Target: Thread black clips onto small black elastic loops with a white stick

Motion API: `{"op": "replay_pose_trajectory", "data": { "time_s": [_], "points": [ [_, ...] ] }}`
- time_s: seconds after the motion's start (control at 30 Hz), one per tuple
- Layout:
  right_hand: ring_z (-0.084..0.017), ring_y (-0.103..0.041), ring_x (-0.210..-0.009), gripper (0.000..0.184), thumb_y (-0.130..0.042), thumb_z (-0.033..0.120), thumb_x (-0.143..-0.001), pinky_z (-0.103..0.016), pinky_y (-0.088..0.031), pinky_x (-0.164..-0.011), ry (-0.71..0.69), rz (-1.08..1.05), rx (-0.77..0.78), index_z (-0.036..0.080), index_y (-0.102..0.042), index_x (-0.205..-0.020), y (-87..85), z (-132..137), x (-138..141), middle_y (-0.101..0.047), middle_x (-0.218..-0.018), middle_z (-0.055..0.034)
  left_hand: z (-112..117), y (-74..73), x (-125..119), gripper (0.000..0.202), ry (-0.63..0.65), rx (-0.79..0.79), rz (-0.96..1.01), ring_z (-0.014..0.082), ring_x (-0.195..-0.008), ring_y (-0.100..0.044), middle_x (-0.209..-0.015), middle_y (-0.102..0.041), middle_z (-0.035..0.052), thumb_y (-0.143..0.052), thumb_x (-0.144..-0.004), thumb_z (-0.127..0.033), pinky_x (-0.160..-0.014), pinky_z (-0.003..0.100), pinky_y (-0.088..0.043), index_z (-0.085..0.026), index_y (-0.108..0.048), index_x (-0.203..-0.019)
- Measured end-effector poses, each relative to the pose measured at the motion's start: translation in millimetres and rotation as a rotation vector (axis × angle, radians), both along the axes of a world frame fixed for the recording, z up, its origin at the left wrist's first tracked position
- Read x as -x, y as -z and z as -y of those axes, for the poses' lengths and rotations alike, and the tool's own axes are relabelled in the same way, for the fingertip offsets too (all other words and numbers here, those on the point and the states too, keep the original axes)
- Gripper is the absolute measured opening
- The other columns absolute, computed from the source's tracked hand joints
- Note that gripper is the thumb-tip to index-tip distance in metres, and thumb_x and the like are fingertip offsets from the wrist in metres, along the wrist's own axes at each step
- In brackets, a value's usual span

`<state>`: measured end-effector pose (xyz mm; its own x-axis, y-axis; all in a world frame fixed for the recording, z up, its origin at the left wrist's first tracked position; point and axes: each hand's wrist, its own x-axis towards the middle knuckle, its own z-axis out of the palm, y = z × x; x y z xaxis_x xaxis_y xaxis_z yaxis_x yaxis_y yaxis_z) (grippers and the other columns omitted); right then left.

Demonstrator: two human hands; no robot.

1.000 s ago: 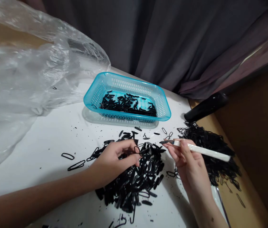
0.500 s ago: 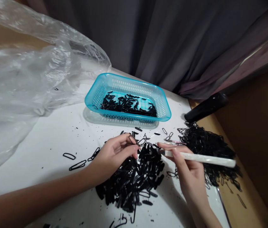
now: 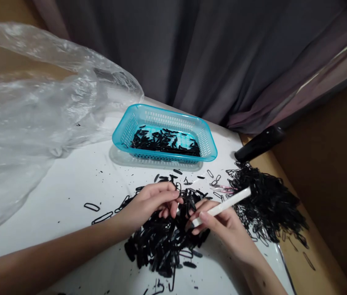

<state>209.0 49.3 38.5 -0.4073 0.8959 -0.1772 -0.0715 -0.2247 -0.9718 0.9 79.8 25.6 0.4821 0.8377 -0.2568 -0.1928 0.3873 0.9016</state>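
My left hand (image 3: 156,199) is closed in a pinch over the pile of small black pieces (image 3: 161,241). At its fingertips shows a thin black loop (image 3: 179,186), partly hidden by the fingers. My right hand (image 3: 218,221) grips a slim tool with a white handle (image 3: 233,201), its short dark tip pointing down and left toward the pile. The tool's exact kind is not clear. Both hands are close together, with a small gap between their fingertips.
Behind the pile stands a blue slotted basket (image 3: 164,157) holding more flat black pieces. A heap of black loops (image 3: 268,205) lies right, near a black cylinder (image 3: 258,145) and pink-handled tweezers (image 3: 222,188). Clear plastic (image 3: 32,135) covers the left.
My right hand has come down and left over the pile, and the white-handled tool has tilted, its rear end rising. My left hand stays nearly in place, its fingers shifting slightly.
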Motion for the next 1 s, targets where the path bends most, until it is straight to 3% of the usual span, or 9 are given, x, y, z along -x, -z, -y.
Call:
{"op": "replay_pose_trajectory", "data": {
  "time_s": [0.13, 0.27, 0.47, 0.57, 0.63, 0.9, 1.0],
  "points": [
    [-0.012, -0.065, -0.074, 0.016, -0.065, 0.034, -0.092, -0.022, -0.058, -0.065, 0.037, 0.043, -0.095, 0.024, -0.076, -0.087, -4.5, -4.1, -8.5, -0.070, -0.093, -0.0024, -1.3, 1.0, 2.1, 0.026, -0.022, -0.060, -0.060, 0.0100, -0.053, -0.042, -0.052, -0.051, -0.0051, -0.055, -0.090, -0.037, -0.053, 0.023, -0.028, -0.017, -0.062, -0.076],
    [-0.016, -0.064, -0.085, 0.017, -0.063, 0.034, -0.093, -0.027, -0.054, -0.072, 0.044, 0.196, -0.208, 0.023, -0.076, -0.088, -5.9, -1.8, -9.1, -0.070, -0.093, -0.0040, -0.2, 3.0, 3.6, 0.028, 0.013, -0.125, -0.092, 0.0111, -0.054, -0.038, -0.050, -0.044, -0.0067, -0.053, -0.091, -0.042, -0.056, 0.024, -0.029, -0.018, -0.058, -0.077],
    [-0.018, -0.063, -0.086, 0.017, -0.060, 0.028, -0.094, -0.032, -0.050, -0.081, -0.068, 0.306, -0.384, 0.022, -0.072, -0.083, -8.4, 4.0, -3.8, -0.066, -0.087, -0.0034, 6.0, -0.1, 0.6, 0.036, 0.110, -0.183, -0.217, 0.0102, -0.052, -0.035, -0.062, -0.043, -0.0091, -0.061, -0.087, -0.047, -0.050, 0.023, -0.024, -0.021, -0.054, -0.111],
    [-0.018, -0.063, -0.085, 0.017, -0.059, 0.026, -0.095, -0.034, -0.050, -0.079, -0.088, 0.316, -0.411, 0.023, -0.070, -0.082, -9.3, 4.3, -3.7, -0.065, -0.085, -0.0031, 6.5, -0.8, -1.8, 0.027, 0.128, -0.280, -0.303, 0.0100, -0.054, -0.036, -0.060, -0.041, -0.0078, -0.061, -0.087, -0.045, -0.051, 0.023, -0.026, -0.018, -0.062, -0.087],
    [-0.019, -0.062, -0.084, 0.019, -0.057, 0.027, -0.096, -0.034, -0.050, -0.077, -0.084, 0.321, -0.419, 0.022, -0.070, -0.083, -9.5, 3.2, -5.0, -0.064, -0.085, -0.0034, 6.1, 0.0, -2.7, 0.031, 0.116, -0.322, -0.331, 0.0100, -0.056, -0.037, -0.059, -0.040, -0.0072, -0.061, -0.088, -0.045, -0.052, 0.023, -0.027, -0.017, -0.061, -0.073],
    [-0.016, -0.059, -0.074, 0.023, -0.059, 0.029, -0.095, -0.028, -0.047, -0.065, 0.057, 0.281, -0.395, 0.021, -0.069, -0.076, -8.8, -1.0, -8.1, -0.064, -0.082, -0.0030, 7.7, -3.5, -0.5, 0.027, 0.218, -0.149, -0.334, 0.0086, -0.046, -0.040, -0.054, -0.042, -0.0097, -0.065, -0.084, -0.043, -0.046, 0.020, -0.032, -0.017, -0.065, -0.090],
    [-0.016, -0.059, -0.071, 0.021, -0.060, 0.030, -0.094, -0.028, -0.047, -0.062, 0.106, 0.270, -0.355, 0.021, -0.072, -0.080, -8.9, -0.5, -8.6, -0.064, -0.083, -0.0038, 7.3, -4.8, 0.3, 0.024, 0.261, -0.168, -0.341, 0.0085, -0.048, -0.042, -0.054, -0.043, -0.0098, -0.066, -0.084, -0.040, -0.048, 0.020, -0.031, -0.017, -0.064, -0.091]
  ]
}}
